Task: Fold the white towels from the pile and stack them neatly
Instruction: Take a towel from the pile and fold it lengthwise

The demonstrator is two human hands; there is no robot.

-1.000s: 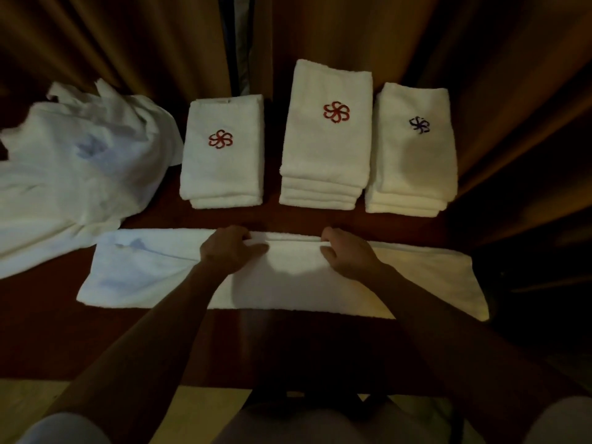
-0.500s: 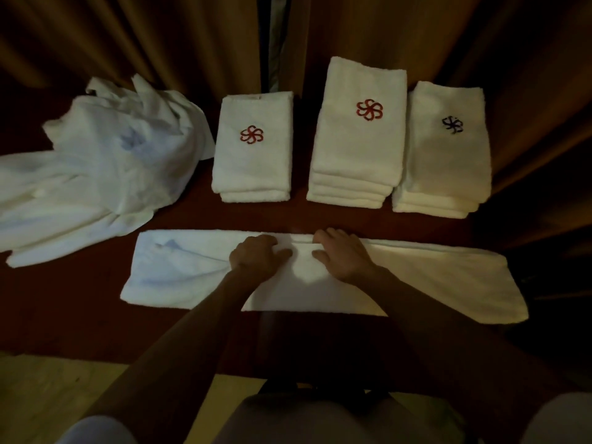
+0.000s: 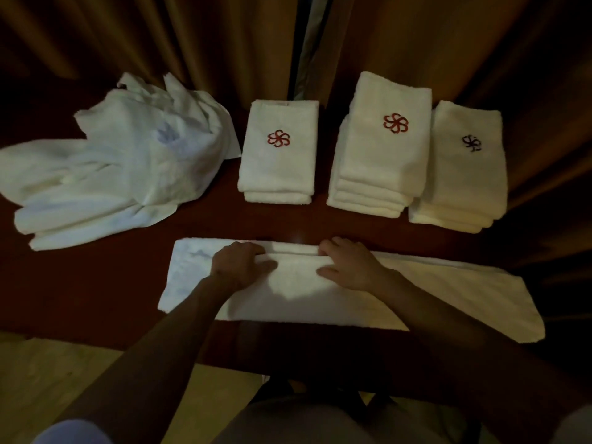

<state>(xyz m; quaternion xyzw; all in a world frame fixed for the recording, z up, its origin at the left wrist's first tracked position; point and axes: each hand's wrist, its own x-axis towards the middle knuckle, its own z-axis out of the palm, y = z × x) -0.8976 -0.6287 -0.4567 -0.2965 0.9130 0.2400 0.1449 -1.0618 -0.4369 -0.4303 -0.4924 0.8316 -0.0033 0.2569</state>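
A long white towel [image 3: 336, 293], already folded lengthwise into a strip, is spread across the near part of the dark red surface [image 3: 96, 283], and both hands are set on its far long edge near the middle. The left hand [image 3: 238, 265] is curled over that edge, with the fingertips tucked round the fold and the thumb lying on top, so the edge is gripped. The right hand [image 3: 347, 265] is held likewise, its fingers hooked over the far edge and the thumb pressed onto the cloth.

Compared with a second ago, the hands have been brought closer together along the edge, and a raised ridge of cloth is now seen between them. The towel itself has not been shifted on the surface; its apparent slide to the right is owed to the head camera having been turned. From this it is judged that the lengthwise fold is being tightened and aligned at the centre, and that the crosswise fold is yet to be made.

Behind the towel three finished stacks are lined up: a low stack with a red flower emblem [image 3: 278, 155], a taller stack with a red emblem [image 3: 381, 155], and, touching its right side, a stack with a dark emblem [image 3: 464, 168]. The unfolded pile [image 3: 112, 174] is heaped at the far left, well apart from the hands, so several towels appear to be left.
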